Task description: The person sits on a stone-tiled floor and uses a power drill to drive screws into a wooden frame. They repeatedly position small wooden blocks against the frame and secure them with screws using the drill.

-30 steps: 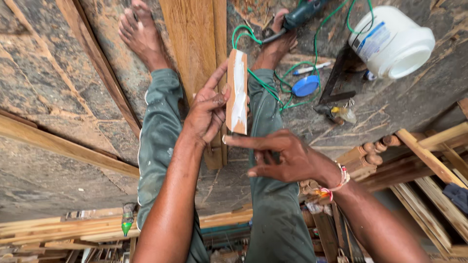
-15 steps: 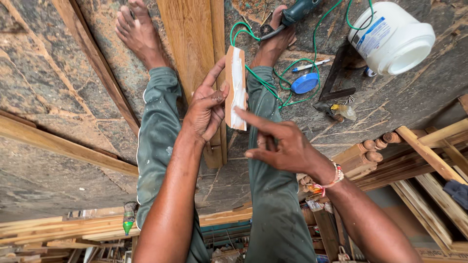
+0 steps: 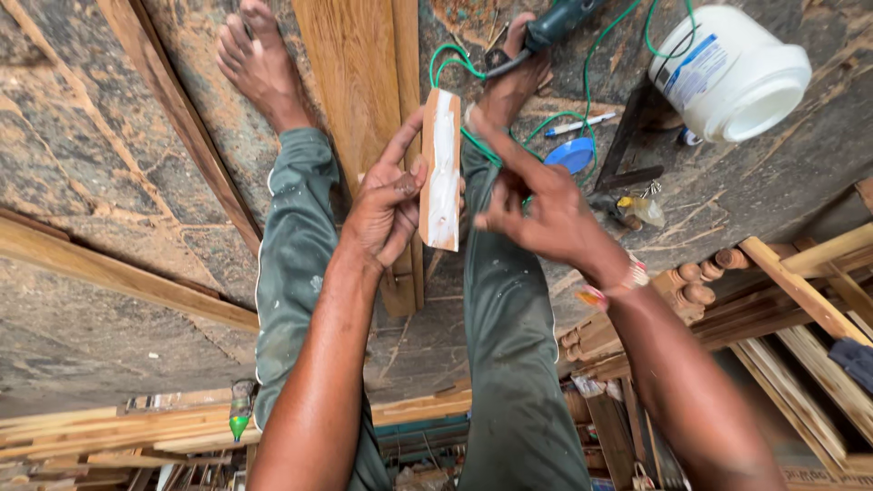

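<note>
A rough stone floor (image 3: 100,164) fills most of the view, with long wooden slats laid across it at the left. Two legs in green trousers (image 3: 509,336) are stretched out over it, the bare feet at the top. A wide plank (image 3: 350,82) lies on the floor between the legs, running up out of view. A white plastic jar (image 3: 737,68) lies tipped on its side at the upper right. More timber (image 3: 809,291) is stacked at the right, with turned wooden pieces beside it, and further slats lie along the bottom left.

A small wooden block (image 3: 441,173) is held upright in front of the plank, between the two legs. Its facing side is coated with white glue. The left hand (image 3: 386,214) is closed on the block's left edge, thumb and fingers pinching it. The right hand (image 3: 536,205) is blurred; its forefinger is stretched toward the block's upper right corner, and whether it touches cannot be told. Nothing is seen gripped in it, and a beaded band is worn at its wrist.

A green cable (image 3: 473,68) loops from a power tool (image 3: 559,23) by the right foot. A blue lid (image 3: 573,155) and a pen (image 3: 582,123) lie near the cable. A small green bottle (image 3: 240,414) sits at the lower left.
</note>
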`<state>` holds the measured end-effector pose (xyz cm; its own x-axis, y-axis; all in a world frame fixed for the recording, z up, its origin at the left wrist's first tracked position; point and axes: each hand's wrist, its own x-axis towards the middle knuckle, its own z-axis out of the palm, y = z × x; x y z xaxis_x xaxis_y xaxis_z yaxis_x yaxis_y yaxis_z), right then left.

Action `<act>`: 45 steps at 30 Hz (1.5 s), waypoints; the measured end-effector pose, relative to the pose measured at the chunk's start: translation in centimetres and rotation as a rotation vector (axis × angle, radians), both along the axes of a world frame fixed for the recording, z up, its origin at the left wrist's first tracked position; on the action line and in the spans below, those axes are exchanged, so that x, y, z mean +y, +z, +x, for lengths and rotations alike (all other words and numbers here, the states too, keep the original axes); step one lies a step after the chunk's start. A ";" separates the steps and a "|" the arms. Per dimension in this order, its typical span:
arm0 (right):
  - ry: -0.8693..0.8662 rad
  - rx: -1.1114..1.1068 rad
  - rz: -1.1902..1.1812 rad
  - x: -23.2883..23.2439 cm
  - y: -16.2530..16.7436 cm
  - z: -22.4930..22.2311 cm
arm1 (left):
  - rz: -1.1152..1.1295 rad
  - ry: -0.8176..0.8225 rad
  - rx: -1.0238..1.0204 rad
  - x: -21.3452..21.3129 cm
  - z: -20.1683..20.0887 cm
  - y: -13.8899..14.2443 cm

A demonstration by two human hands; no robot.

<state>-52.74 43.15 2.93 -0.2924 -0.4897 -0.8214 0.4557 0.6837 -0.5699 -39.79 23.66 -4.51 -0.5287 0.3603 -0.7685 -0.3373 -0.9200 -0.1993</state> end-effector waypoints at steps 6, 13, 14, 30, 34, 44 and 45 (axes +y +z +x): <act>0.339 0.525 -0.034 0.3 -4.0 3.0 | 0.039 0.044 0.037 -0.2 -0.2 0.3; 0.498 0.692 0.100 2.3 -4.9 3.7 | 0.022 0.074 0.089 -0.6 -0.3 0.2; 0.431 0.702 0.122 2.1 -5.0 3.5 | 0.025 0.087 0.106 -0.6 -0.4 0.2; -0.399 0.262 0.174 4.1 -11.8 7.8 | -0.274 -0.043 -0.087 -1.7 -1.4 0.4; -0.926 0.470 0.100 5.8 -17.7 2.4 | -0.756 -0.334 -0.093 -1.4 -0.8 -0.5; 0.027 1.245 0.612 -1.8 -24.4 0.8 | -1.378 -0.768 -0.236 -0.3 -0.2 -0.6; 0.111 1.307 0.672 -2.6 -24.7 1.1 | -1.414 -0.765 -0.217 -0.4 -0.3 -0.5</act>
